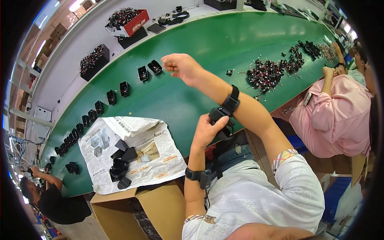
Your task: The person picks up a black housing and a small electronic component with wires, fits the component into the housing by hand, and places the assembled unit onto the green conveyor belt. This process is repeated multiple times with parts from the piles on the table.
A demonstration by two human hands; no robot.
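My right hand (182,69) reaches far over the green table, its fingers apart and bent slightly, with nothing visible in them. Its fingertips are beside a black open housing (155,67) with small parts inside, the end one of a row. Close to my body, my left hand (208,130) is closed around a black box-shaped housing (218,115). That piece is right by the black strapped device (231,102) on my right forearm, and partly hidden by my thumb. Another strapped device (205,178) is on my left wrist.
A newspaper (168,150) with several black shells (120,166) lies at left, above an open cardboard box (166,208). Wired parts (266,76) are heaped at right. Filled boxes (128,24) stand at the back. Co-workers sit at right in pink (336,116) and at left in black (60,204).
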